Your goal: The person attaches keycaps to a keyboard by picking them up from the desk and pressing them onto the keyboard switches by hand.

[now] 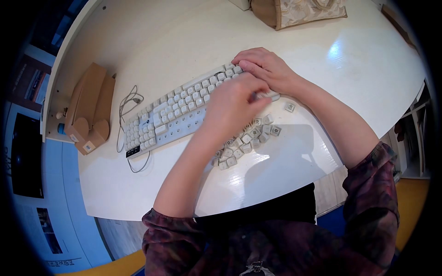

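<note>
A white computer keyboard (177, 102) lies at a slant on the white table, its near rows stripped of several keycaps so the bare key switches show. My right hand (264, 68) rests over its far right end, fingers closed round the edge. Slightly blurred, my left hand (235, 102) is over the right part of the keyboard with its fingers curled together; what they hold, if anything, is hidden. A pile of loose keycaps (246, 138) lies just below my left hand, some upside down. One single keycap (289, 106) sits apart, near my right wrist.
The keyboard's grey cable (122, 110) loops at its left end. An opened brown cardboard box (92, 106) stands at the table's left edge, beside a raised rim. A beige patterned bag (306, 13) stands at the back. The table's curved front edge (258, 206) is close to my body.
</note>
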`<state>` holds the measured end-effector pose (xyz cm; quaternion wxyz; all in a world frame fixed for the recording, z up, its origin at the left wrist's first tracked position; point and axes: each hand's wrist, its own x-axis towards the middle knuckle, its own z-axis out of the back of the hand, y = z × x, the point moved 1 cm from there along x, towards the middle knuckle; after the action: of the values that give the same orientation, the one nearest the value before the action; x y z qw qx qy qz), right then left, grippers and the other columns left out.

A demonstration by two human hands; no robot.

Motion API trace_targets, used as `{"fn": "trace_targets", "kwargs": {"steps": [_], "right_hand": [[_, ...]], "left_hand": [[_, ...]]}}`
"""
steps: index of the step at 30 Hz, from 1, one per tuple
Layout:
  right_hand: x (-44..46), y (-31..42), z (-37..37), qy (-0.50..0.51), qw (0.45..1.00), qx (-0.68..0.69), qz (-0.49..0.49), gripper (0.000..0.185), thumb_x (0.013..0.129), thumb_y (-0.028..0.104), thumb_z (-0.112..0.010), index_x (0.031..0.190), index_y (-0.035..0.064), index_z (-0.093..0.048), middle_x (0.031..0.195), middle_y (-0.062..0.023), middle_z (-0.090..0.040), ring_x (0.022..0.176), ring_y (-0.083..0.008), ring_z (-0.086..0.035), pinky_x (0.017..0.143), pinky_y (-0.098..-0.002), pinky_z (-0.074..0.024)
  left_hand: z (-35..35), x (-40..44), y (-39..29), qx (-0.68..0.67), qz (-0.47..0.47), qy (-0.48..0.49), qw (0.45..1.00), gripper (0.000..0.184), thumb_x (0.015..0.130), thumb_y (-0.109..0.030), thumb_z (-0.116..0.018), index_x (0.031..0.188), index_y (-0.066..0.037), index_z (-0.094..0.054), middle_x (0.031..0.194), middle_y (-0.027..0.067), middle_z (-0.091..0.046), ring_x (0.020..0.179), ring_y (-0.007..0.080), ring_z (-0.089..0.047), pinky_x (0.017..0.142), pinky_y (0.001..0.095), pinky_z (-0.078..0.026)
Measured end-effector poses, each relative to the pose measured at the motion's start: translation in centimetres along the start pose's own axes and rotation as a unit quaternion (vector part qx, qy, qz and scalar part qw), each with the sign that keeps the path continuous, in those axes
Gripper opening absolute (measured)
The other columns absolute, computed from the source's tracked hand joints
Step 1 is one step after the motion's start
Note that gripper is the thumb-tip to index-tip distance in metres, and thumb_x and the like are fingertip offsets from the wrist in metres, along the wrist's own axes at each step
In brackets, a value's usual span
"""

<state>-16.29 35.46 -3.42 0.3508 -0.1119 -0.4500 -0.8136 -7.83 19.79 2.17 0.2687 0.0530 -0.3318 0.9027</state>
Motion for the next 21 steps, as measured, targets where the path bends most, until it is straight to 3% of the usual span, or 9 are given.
{"fn": "trace_targets", "kwargs": {"steps": [4,7,10,13,16,21], "right_hand": [[0.0,-0.1,-0.1,-0.002,1.0,-0.002,-0.002,0.036,0.102,0.035,-0.05,0.114,0.0074,-0.071,0.117,-0.009,-0.069,0.114,-0.0308,-0.058,0.1,-0.0395,-0.0454],[0.0,0.0,0.1,0.006,1.0,-0.001,-0.004,0.037,0.102,0.035,-0.05,0.114,0.0072,-0.071,0.118,-0.0096,-0.069,0.114,-0.0311,-0.058,0.1,-0.04,-0.0455],[0.0,-0.1,0.1,0.008,1.0,-0.011,0.004,0.037,0.102,0.035,-0.049,0.114,0.0071,-0.071,0.118,-0.0097,-0.069,0.114,-0.0313,-0.058,0.1,-0.0402,-0.0456],[0.0,-0.1,0.0,0.009,1.0,-0.017,-0.002,0.037,0.102,0.035,-0.049,0.115,0.0072,-0.071,0.118,-0.0092,-0.069,0.115,-0.0309,-0.058,0.1,-0.04,-0.0454],[0.0,0.2,0.1,0.011,1.0,-0.018,-0.011,0.037,0.102,0.035,-0.05,0.115,0.0071,-0.071,0.118,-0.0087,-0.069,0.116,-0.0302,-0.058,0.101,-0.0397,-0.0454],[-0.1,0.3,0.1,0.002,1.0,-0.022,-0.004,0.036,0.102,0.034,-0.051,0.114,0.0068,-0.071,0.118,-0.0084,-0.07,0.115,-0.0298,-0.059,0.101,-0.0396,-0.0456]], "left_hand": [[-1.0,-0.4,-1.5,0.01,-0.028,0.035,0.999,0.024,0.079,-0.02,-0.08,0.098,-0.006,-0.074,0.086,0.0067,-0.069,0.068,0.0188,-0.062,0.065,0.0318,-0.051],[-0.1,-0.3,-2.0,-0.017,0.016,0.041,0.999,0.023,0.081,-0.021,-0.08,0.097,-0.006,-0.074,0.084,0.0075,-0.069,0.07,0.0188,-0.063,0.066,0.0316,-0.051],[1.8,0.6,-0.1,-0.043,0.064,-0.035,0.996,0.022,0.082,-0.023,-0.079,0.095,-0.006,-0.073,0.083,0.0064,-0.068,0.072,0.0176,-0.063,0.068,0.0307,-0.051],[4.2,0.6,2.1,0.1,0.075,-0.09,0.988,0.021,0.083,-0.023,-0.078,0.093,-0.006,-0.073,0.081,0.0047,-0.067,0.072,0.016,-0.061,0.068,0.0294,-0.05],[5.2,0.4,2.3,0.086,0.158,0.006,0.984,0.022,0.082,-0.023,-0.078,0.094,-0.006,-0.071,0.078,0.0054,-0.065,0.069,0.0161,-0.059,0.068,0.0296,-0.05],[4.2,0.6,2.1,0.159,0.106,0.039,0.981,0.031,0.081,-0.032,-0.079,0.086,-0.004,-0.066,0.071,0.0064,-0.061,0.067,0.0209,-0.058,0.063,0.0329,-0.048]]}}
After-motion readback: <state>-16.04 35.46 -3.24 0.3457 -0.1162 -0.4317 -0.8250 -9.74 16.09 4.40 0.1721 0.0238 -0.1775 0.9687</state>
